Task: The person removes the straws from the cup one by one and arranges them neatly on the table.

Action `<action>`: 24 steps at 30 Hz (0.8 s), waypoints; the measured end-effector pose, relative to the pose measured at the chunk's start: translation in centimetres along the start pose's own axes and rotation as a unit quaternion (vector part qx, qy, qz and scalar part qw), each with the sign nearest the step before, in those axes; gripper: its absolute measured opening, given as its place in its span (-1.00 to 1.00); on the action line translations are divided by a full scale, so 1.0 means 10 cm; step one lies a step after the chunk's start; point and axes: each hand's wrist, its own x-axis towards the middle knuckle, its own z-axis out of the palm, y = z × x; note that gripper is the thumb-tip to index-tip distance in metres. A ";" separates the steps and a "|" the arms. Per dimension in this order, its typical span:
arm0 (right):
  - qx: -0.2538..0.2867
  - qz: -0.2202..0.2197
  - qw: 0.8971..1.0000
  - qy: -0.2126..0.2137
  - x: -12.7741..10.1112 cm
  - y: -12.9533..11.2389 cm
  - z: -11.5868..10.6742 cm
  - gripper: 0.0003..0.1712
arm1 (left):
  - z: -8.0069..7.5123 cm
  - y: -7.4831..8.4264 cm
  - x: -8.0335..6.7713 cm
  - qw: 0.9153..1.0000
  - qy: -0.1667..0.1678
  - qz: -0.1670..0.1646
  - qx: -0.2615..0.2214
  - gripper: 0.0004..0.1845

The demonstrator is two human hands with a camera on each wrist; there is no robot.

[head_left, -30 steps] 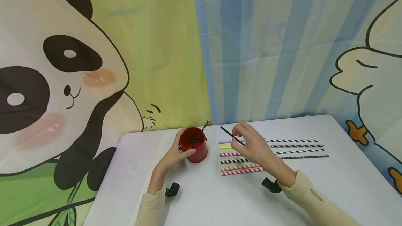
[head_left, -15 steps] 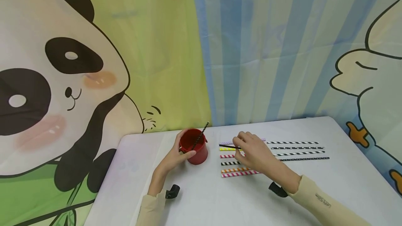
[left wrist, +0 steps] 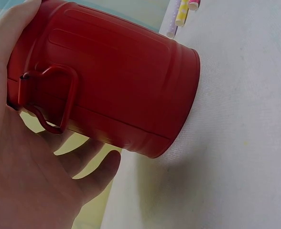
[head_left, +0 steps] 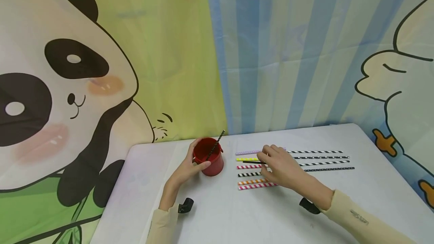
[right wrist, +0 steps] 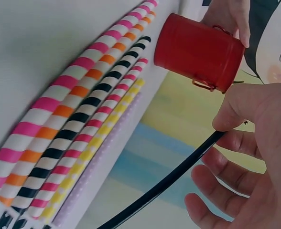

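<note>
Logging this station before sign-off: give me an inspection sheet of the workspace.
Surface: white table, bare in front.
Job's things: red cup upright, one dotted black straw leaning in it; a plain black straw in the fingers.
Clutter: paper straws laid in parallel rows, striped pink, orange, black, yellow and lilac.
Hands: left hand holds the cup's side; right hand pinches the black straw low over the rows.
Cables: nothing seen.
Surroundings: panda backdrop at left, blue-striped curtain behind; black wrist cameras on both cuffs.
</note>
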 end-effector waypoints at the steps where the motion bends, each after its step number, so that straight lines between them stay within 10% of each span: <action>1: 0.000 -0.002 1.000 0.001 -0.02 0.01 0.00 -0.81 | 0.00 0.00 0.00 1.000 0.000 0.001 0.000 -0.01; 24: -0.039 0.007 0.999 -0.014 -0.49 0.43 -0.10 -0.75 | 0.01 0.04 0.00 1.000 0.001 -0.011 0.000 -0.01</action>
